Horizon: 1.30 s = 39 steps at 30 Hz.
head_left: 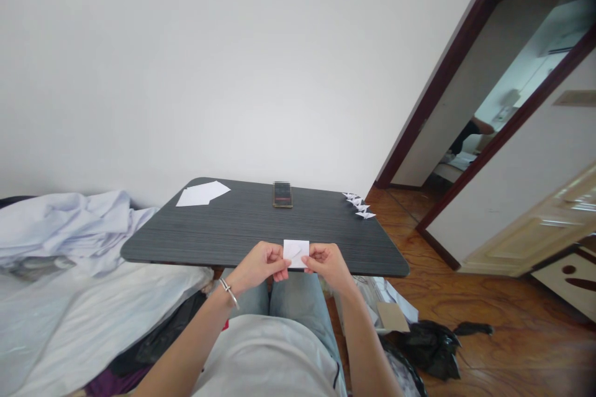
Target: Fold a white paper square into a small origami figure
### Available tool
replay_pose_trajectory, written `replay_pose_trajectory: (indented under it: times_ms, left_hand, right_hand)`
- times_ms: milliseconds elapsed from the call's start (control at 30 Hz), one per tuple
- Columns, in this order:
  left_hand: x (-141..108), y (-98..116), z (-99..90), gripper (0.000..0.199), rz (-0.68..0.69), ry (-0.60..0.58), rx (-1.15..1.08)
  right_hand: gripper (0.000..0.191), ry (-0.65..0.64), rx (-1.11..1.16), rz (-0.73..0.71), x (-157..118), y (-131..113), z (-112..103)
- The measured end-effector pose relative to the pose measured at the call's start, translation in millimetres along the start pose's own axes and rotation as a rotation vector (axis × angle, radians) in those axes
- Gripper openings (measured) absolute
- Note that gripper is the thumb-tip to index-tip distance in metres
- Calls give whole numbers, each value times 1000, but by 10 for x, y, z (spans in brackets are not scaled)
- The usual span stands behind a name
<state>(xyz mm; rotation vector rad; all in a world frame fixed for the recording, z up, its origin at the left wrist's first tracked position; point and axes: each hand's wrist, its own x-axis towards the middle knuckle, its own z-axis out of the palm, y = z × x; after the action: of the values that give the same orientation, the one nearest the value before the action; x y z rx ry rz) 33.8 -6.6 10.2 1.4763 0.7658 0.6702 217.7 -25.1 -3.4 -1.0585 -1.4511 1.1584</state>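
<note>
A small folded square of white paper (297, 248) is held up at the table's near edge, with a crease or fold line across its face. My left hand (270, 260) pinches its left side between thumb and fingers. On the opposite side, my right hand (321, 258) grips the paper the same way, its thumb near the lower corner. Several folded white paper cranes (358, 205) stand in a row at the table's right end. White paper sheets (200, 193) lie overlapping at the far left of the table.
The dark table (223, 232) stands against the white wall. A phone (282, 194) lies near its back edge. White bedding (69, 223) is heaped on the left. Below right are a cardboard piece (392, 316) and a black plastic bag (433, 347). Through the doorway, a person's arm (482, 126) shows.
</note>
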Motion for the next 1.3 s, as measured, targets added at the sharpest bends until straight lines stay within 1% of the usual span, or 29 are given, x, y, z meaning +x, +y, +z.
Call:
replay_pose_trajectory:
  times_ms: [100,233,467,667,733,833,900,967,1100,1200,1300]
  left_hand:
    - [-11,8,-6,33,1,-2,-12]
    - [-10,11,-19,33,-7,-10,-15]
    - [10,-4,-15,29,-7,19,-19]
    - [2,32,-58,25,10,30,-77]
    - [-2,56,-71,27,13,61,-103]
    - [1,76,-60,29,6,117,-130]
    - [10,68,-40,28,13,125,-116]
    - [22,42,-23,28,31,118,-81]
    - [40,-8,-19,28,81,171,-43]
    - [40,0,-21,29,107,167,-65]
    - [28,32,-15,34,118,178,-121]
  right_hand:
    - [17,22,1,-8,-9,-33,-42]
    - [18,8,6,-8,-12,-37,-67]
    - [22,1,22,-3,8,19,40]
    - [28,155,103,2,33,34,36]
    - [29,180,125,-2,42,46,30]
    - [29,213,154,-14,51,77,69]
    - [29,223,173,-13,53,95,123]
    - [27,213,194,-4,50,100,181]
    - [26,216,229,9,36,74,262]
    - [25,234,269,8,25,59,286]
    - [24,277,317,-9,14,61,296]
